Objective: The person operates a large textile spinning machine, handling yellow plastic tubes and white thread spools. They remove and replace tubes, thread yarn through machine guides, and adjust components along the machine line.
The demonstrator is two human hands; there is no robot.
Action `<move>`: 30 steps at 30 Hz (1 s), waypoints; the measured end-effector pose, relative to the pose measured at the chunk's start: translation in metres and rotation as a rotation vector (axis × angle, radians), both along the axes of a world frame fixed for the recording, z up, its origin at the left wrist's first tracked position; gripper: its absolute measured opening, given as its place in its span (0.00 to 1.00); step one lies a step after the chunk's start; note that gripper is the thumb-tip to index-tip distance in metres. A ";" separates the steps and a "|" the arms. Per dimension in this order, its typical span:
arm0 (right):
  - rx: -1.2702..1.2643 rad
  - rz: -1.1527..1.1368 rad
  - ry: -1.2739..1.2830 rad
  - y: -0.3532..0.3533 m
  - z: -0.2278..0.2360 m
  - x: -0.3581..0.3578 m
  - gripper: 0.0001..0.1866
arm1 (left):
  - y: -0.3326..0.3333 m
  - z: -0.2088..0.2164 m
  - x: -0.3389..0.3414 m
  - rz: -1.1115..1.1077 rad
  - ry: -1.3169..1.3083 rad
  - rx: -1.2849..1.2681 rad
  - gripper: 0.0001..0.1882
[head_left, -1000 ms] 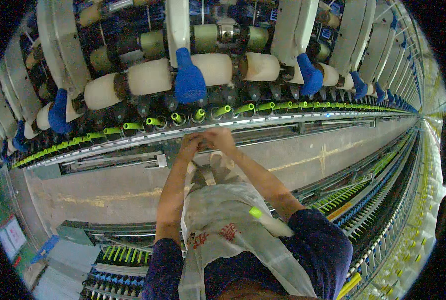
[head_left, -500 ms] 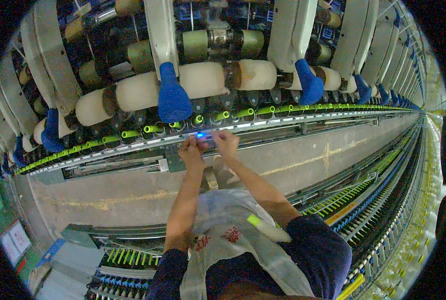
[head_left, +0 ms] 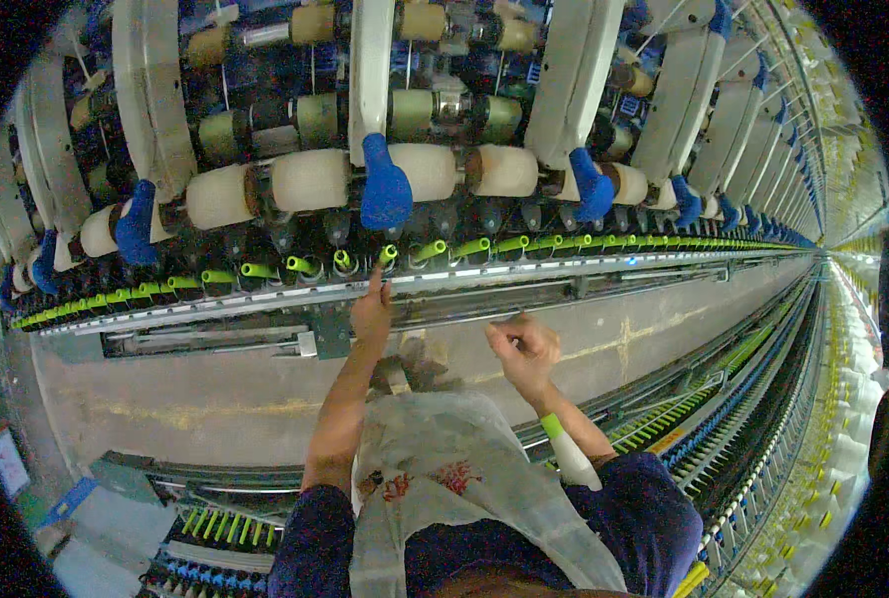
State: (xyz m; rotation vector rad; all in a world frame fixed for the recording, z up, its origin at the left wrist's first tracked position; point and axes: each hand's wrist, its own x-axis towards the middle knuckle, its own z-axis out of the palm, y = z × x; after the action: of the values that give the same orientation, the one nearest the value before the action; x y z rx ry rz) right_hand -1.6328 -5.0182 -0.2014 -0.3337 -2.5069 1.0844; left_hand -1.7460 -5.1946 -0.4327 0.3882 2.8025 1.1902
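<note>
- The person's left hand (head_left: 371, 317) reaches up to the front edge of the long metal rail (head_left: 484, 276), pointing finger stretched out and the other fingers folded in; I can't tell whether it grips anything.
- That fingertip is right at the lower end of a bright green tube (head_left: 388, 255), which stands behind the rail; whether they touch is too small for me to see.
- The right hand (head_left: 526, 349) hangs well apart from the rail, above the floor (head_left: 195, 399), loosely curled with thumb and pointing finger close together. I can't make out whether a thread is pinched there.
- Beside the right forearm, along the right edge of the pale apron (head_left: 430, 424), is a white spool (head_left: 571, 456) with a bright green end.
- More green tubes (head_left: 512, 244) run in a line along the rail's back edge, both ways.
- Above them sit cream rollers (head_left: 310, 179), and a blue handle (head_left: 386, 189) caps the lower end of a pale arm (head_left: 371, 80) over the tubes.
- Across the aisle, behind the person, a second machine carries green pegs (head_left: 228, 526) near its left end.
</note>
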 end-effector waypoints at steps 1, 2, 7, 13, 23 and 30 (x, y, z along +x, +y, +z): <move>0.167 0.108 0.048 0.001 0.005 -0.003 0.05 | 0.000 -0.013 -0.002 -0.047 -0.018 -0.153 0.25; 0.309 0.181 0.100 -0.001 0.007 -0.007 0.05 | 0.001 -0.023 -0.004 -0.063 -0.090 -0.294 0.26; 0.587 0.470 0.205 -0.036 -0.022 -0.046 0.09 | -0.004 -0.042 0.003 -0.045 0.134 -0.368 0.26; 0.582 0.594 0.408 -0.057 0.012 -0.109 0.13 | 0.005 -0.046 0.006 0.010 0.230 -0.291 0.28; 0.730 0.217 0.323 -0.055 -0.059 -0.114 0.20 | -0.007 0.254 0.063 0.066 -1.326 1.519 0.18; -0.054 0.452 0.139 -0.065 0.010 -0.117 0.10 | -0.043 0.313 0.010 0.192 -1.120 1.671 0.16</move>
State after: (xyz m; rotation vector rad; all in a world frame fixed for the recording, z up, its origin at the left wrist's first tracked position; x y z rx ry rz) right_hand -1.7495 -5.0829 -0.1918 0.3020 -2.4901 1.2892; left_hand -1.7361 -5.2376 -0.1196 -0.4268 0.5414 2.3760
